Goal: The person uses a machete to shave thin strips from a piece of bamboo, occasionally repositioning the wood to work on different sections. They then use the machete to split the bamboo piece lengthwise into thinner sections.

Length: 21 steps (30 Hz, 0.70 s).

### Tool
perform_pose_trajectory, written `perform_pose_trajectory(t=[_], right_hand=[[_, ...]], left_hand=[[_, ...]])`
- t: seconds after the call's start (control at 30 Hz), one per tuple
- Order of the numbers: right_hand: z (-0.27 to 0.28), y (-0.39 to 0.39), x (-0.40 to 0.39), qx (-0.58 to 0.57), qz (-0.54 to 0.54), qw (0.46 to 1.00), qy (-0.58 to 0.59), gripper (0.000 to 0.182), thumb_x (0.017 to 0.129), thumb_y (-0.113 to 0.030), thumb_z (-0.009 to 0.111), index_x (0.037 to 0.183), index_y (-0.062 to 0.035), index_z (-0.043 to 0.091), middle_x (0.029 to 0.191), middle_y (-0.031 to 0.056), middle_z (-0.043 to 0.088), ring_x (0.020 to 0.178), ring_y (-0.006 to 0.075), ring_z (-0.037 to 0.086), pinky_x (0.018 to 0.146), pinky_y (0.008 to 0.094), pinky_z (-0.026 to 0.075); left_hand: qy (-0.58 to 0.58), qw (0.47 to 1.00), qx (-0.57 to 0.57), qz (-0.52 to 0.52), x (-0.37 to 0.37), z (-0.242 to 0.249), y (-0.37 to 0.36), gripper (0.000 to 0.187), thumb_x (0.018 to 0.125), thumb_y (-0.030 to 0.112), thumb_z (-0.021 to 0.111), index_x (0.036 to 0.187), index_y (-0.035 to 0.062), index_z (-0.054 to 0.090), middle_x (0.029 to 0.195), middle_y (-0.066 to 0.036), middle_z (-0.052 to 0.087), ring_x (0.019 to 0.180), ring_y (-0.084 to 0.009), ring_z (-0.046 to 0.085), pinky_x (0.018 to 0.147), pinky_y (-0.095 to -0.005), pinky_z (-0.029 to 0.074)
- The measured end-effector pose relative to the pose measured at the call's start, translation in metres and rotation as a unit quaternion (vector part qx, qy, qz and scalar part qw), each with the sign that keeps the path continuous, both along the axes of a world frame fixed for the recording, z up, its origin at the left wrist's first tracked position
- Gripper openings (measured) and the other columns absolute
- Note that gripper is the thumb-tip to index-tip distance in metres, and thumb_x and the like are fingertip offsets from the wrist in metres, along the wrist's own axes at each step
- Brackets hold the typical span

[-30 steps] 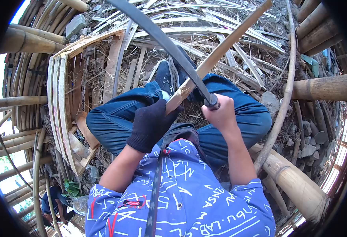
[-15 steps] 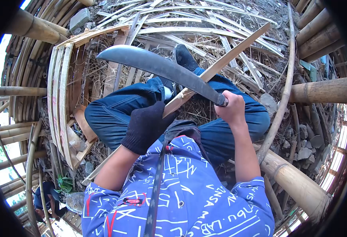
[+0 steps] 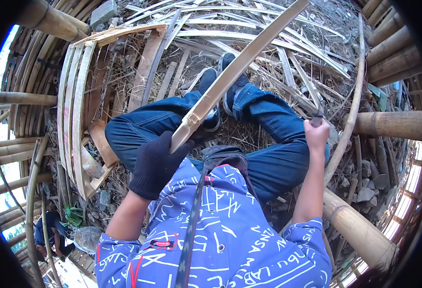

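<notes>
My left hand (image 3: 157,165), in a black knit glove, is closed around the lower end of a split bamboo strip (image 3: 239,65). The strip slants up and to the right across my shoes, with a rough notched patch a little above the glove. My bare right hand (image 3: 316,134) is out over my right knee, wrapped around the handle of a machete (image 3: 318,117). Only the dark base by the fist shows plainly; the blade seems turned edge-on and is hard to make out. Blade and strip are apart.
Long split bamboo strips (image 3: 220,33) lie across the ground beyond my feet. A bundle of pale slats (image 3: 74,120) stands at the left. Thick bamboo poles (image 3: 360,230) run along the right, near stone rubble (image 3: 364,194). Another person (image 3: 52,233) crouches at lower left.
The machete has come off the strip and swung right and outward with my right hand. My left hand has shifted left and slightly down, and the strip now points more steeply upward.
</notes>
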State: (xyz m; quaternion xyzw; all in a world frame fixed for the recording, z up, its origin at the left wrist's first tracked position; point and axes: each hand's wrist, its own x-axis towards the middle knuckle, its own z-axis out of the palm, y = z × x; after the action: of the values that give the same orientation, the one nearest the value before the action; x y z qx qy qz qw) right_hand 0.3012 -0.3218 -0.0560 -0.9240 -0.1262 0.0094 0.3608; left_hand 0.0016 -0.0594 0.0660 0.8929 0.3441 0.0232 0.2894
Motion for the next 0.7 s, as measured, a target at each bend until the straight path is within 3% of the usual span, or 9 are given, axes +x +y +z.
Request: perform_pose_trajectory(t=[0.07, 0.13, 0.2, 0.37, 0.47, 0.57, 0.6, 0.67, 0.7], right_hand=[[0.008, 0.0, 0.0, 0.005, -0.031, 0.999, 0.025, 0.024, 0.072, -0.018, 0.074, 0.071, -0.0001, 0.058, 0.06, 0.0035, 0.058, 0.052, 0.0119, 0.051, 0.052, 0.0304, 0.042], [0.014, 0.002, -0.015, 0.053, -0.023, 0.997, 0.053, 0.026, 0.072, -0.019, 0.077, 0.073, -0.0012, 0.058, 0.06, 0.0013, 0.055, 0.053, 0.0098, 0.049, 0.052, 0.0285, 0.041], [0.016, 0.007, -0.038, 0.143, 0.006, 0.984, 0.107, 0.029, 0.072, -0.022, 0.08, 0.079, -0.0034, 0.058, 0.062, -0.0022, 0.052, 0.054, 0.0062, 0.047, 0.05, 0.0249, 0.038], [0.041, 0.04, -0.101, 0.286, 0.111, 0.931, 0.198, 0.031, 0.072, -0.021, 0.082, 0.08, -0.0049, 0.056, 0.06, -0.0059, 0.05, 0.051, 0.0028, 0.044, 0.046, 0.0207, 0.034], [0.059, 0.063, -0.121, 0.225, 0.162, 0.946, 0.165, 0.029, 0.073, -0.021, 0.08, 0.071, -0.0043, 0.057, 0.056, -0.0037, 0.051, 0.051, 0.0033, 0.045, 0.046, 0.0232, 0.037], [0.065, 0.08, -0.122, 0.194, 0.222, 0.948, 0.121, 0.015, 0.071, -0.009, 0.072, 0.073, -0.0022, 0.058, 0.059, 0.0103, 0.056, 0.049, 0.0185, 0.057, 0.049, 0.0301, 0.044], [0.067, 0.083, -0.12, 0.194, 0.222, 0.949, 0.116, 0.015, 0.071, -0.009, 0.072, 0.073, -0.0022, 0.058, 0.059, 0.0103, 0.056, 0.049, 0.0185, 0.057, 0.049, 0.0301, 0.044], [0.072, 0.087, -0.118, 0.136, 0.281, 0.95, 0.004, 0.014, 0.069, -0.005, 0.067, 0.08, -0.0017, 0.059, 0.066, 0.0157, 0.059, 0.058, 0.0313, 0.062, 0.053, 0.0347, 0.048], [0.073, 0.09, -0.121, 0.137, 0.287, 0.948, 0.001, 0.014, 0.069, -0.005, 0.067, 0.08, -0.0017, 0.059, 0.066, 0.0157, 0.059, 0.058, 0.0313, 0.062, 0.053, 0.0347, 0.048]], left_hand=[[-0.002, 1.0, -0.01, 0.013, 0.002, -0.002, 0.003, 0.034, 0.081, 0.033, 0.07, 0.075, 0.0032, 0.055, 0.06, -0.02, 0.056, 0.058, -0.0385, 0.06, 0.049, -0.0435, 0.045], [-0.011, 1.0, -0.016, 0.023, 0.008, -0.007, 0.01, 0.034, 0.081, 0.033, 0.07, 0.075, 0.003, 0.055, 0.06, -0.02, 0.057, 0.058, -0.0385, 0.06, 0.049, -0.0436, 0.045], [-0.076, 0.997, 0.024, 0.0, 0.012, -0.011, 0.018, 0.028, 0.082, 0.026, 0.07, 0.081, 0.0006, 0.058, 0.059, -0.016, 0.058, 0.055, -0.0269, 0.064, 0.05, -0.036, 0.045], [-0.022, 0.999, 0.034, -0.036, 0.028, -0.02, 0.017, 0.031, 0.082, 0.03, 0.07, 0.083, 0.0015, 0.059, 0.061, -0.018, 0.058, 0.057, -0.0318, 0.063, 0.051, -0.0387, 0.045], [-0.024, 0.999, 0.009, -0.044, 0.035, -0.023, 0.01, 0.036, 0.081, 0.036, 0.07, 0.08, 0.0024, 0.058, 0.062, -0.02, 0.058, 0.06, -0.0366, 0.061, 0.052, -0.0425, 0.045], [-0.026, 0.998, 0.013, -0.051, 0.034, -0.028, 0.0, 0.042, 0.081, 0.043, 0.068, 0.075, 0.0033, 0.055, 0.062, -0.021, 0.057, 0.062, -0.0396, 0.061, 0.052, -0.0453, 0.045], [-0.028, 0.998, 0.016, -0.056, 0.033, -0.027, -0.003, 0.042, 0.082, 0.044, 0.066, 0.076, 0.0035, 0.055, 0.062, -0.021, 0.057, 0.062, -0.0395, 0.06, 0.052, -0.0454, 0.045], [-0.034, 0.998, 0.022, -0.053, 0.03, -0.024, -0.008, 0.042, 0.083, 0.044, 0.065, 0.076, 0.0038, 0.055, 0.062, -0.021, 0.057, 0.062, -0.0394, 0.06, 0.052, -0.0455, 0.045], [-0.038, 0.998, 0.027, -0.049, 0.028, -0.02, -0.011, 0.041, 0.083, 0.043, 0.065, 0.077, 0.0042, 0.056, 0.062, -0.02, 0.057, 0.061, -0.0391, 0.06, 0.051, -0.0454, 0.045]])
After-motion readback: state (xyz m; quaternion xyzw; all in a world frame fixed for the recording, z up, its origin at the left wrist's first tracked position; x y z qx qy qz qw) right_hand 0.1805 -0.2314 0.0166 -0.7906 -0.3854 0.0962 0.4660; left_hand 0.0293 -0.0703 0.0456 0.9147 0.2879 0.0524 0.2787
